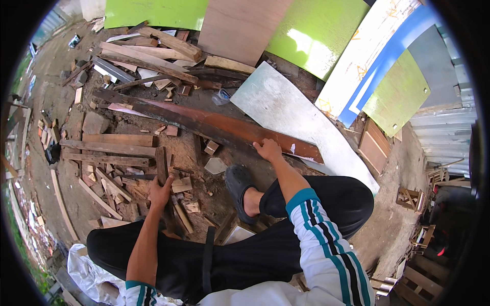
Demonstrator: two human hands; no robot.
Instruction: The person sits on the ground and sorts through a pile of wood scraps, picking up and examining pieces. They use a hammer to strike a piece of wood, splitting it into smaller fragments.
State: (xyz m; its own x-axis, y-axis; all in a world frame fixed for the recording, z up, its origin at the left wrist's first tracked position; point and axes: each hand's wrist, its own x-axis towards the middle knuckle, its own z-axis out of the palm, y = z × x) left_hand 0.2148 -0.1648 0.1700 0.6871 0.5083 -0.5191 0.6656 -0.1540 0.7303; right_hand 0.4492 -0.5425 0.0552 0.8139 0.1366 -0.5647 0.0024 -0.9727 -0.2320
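My left hand (161,190) is closed around a short dark wooden stick (162,162), which stands out beyond my thumb among the scraps by my left leg. On the right, my right hand (269,150) grips the near edge of a long reddish-brown wooden board (240,130), thumb and fingers bent over it. A dark, weathered plank (176,118) runs along the board's near side. Both stretch from the left-centre toward the right, across the ground in front of me. The undersides of the board and plank are hidden.
Several timber offcuts (120,148) lie at left, with a larger wood pile (153,53) farther off. A white curved panel (286,97) lies beyond the board. Green panels (316,35) stand at the back, and corrugated metal (444,130) at right. My foot wears a grey clog (239,191).
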